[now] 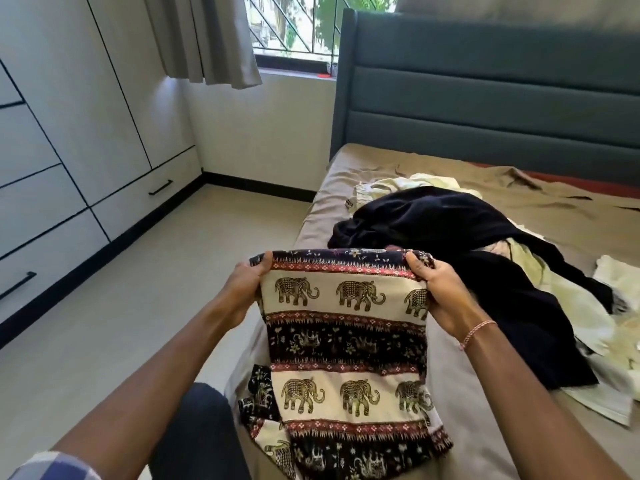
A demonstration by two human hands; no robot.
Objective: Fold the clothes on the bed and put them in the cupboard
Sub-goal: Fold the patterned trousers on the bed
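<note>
An elephant-print garment (346, 341) in cream, dark and red bands hangs in front of me over the near edge of the bed (433, 168). My left hand (246, 289) grips its upper left corner and my right hand (440, 289) grips its upper right corner, thumbs on top of the cloth. The lower part drapes down onto the beige sheet. Behind it a dark navy garment (450, 237) lies in a heap on pale yellow-white clothes (606, 323). The grey cupboard (69, 133) stands along the left wall, its doors and drawers closed.
A teal padded headboard (485, 81) backs the bed. Bare floor (156, 271) runs between the bed and the cupboard. A window with a grey curtain (207, 36) is at the far wall. My dark trouser knee (194, 427) is at the bed's side.
</note>
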